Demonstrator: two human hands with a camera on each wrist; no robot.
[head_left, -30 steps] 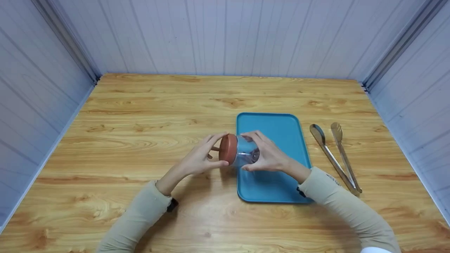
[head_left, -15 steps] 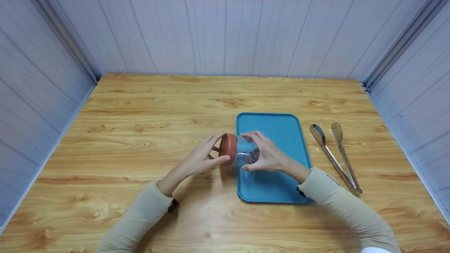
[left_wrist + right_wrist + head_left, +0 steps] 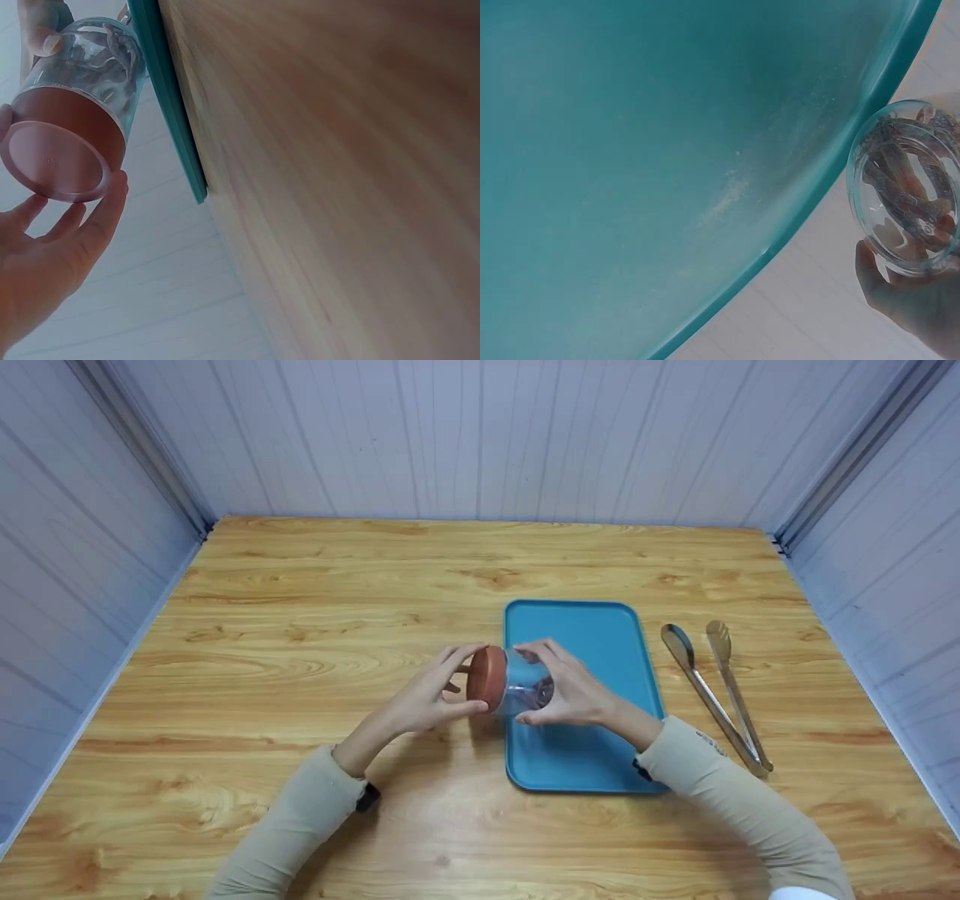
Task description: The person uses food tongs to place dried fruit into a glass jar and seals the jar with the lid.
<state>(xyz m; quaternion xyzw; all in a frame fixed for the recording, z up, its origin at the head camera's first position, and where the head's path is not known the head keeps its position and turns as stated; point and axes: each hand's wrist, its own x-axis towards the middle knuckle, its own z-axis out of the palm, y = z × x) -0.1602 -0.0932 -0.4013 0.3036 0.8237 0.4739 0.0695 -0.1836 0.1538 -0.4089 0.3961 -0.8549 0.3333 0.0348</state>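
Note:
A clear jar (image 3: 516, 675) with a reddish-brown lid (image 3: 487, 679) lies on its side in mid-air, over the left edge of a blue tray (image 3: 581, 622). My left hand (image 3: 427, 701) grips the lid by its rim, thumb on the near side and fingers spread round the far side. Around the jar's body curls my right hand (image 3: 574, 690). In the left wrist view the flat lid top (image 3: 56, 161) faces the camera. Dark, wrinkled strips (image 3: 907, 180) show through the glass in the right wrist view; I cannot tell their kind.
Metal tongs (image 3: 720, 697) lie spread on the wooden table (image 3: 300, 607), just right of the tray. Pale panel walls (image 3: 480, 442) enclose the table at the back and both sides.
My left thumb slid up the lid's face, then came back to its near rim, while the fingers behind shifted slightly. The jar, lid and right hand have stayed in place.

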